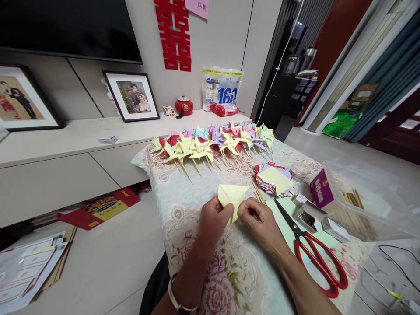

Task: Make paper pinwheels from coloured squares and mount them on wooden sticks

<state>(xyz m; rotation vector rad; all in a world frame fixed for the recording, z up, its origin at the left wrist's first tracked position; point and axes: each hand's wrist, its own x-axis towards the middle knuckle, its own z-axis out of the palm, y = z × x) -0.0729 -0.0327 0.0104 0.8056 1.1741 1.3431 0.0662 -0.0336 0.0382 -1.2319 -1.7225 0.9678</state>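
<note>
Above the front of the table, a pale yellow sheet of paper (233,192) is pinched between my two hands, part of it bent over. My left hand (215,216) grips its left side, thumb pressed on the front. At the right edge, the fingers of my right hand (257,218) close on the paper. Right of my hands lie large scissors with red handles (316,258), their dark blades resting on pale green paper (282,218). A stack of coloured paper squares (274,179) is just beyond, beside a few wooden sticks (258,192).
Many finished paper pinwheels (203,148) on sticks cover the table's far side. At right are a small box of metal fasteners (307,218), a round clear container (299,169) and a clear plastic bin (361,205) holding sticks. A TV cabinet (78,135) stands behind.
</note>
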